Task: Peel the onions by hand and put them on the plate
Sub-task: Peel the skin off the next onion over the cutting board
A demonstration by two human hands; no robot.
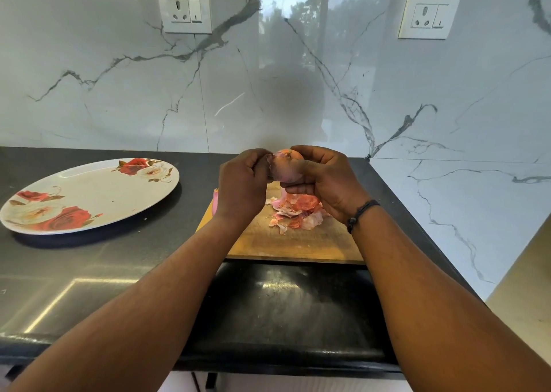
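The right hand (325, 180) cups 1 onion (286, 168) in curled fingers, held in the air above the far end of the wooden board (286, 242), while the left hand (243, 183) pinches at the skin on the onion's left side. Loose peelings (298, 212) are heaped on the board directly below. The flowered plate (89, 195) sits well to the left of the board, with no onion on it. A hard tug could tear the thin skin short, or pop the slick bulb from the right hand's grip onto the board.
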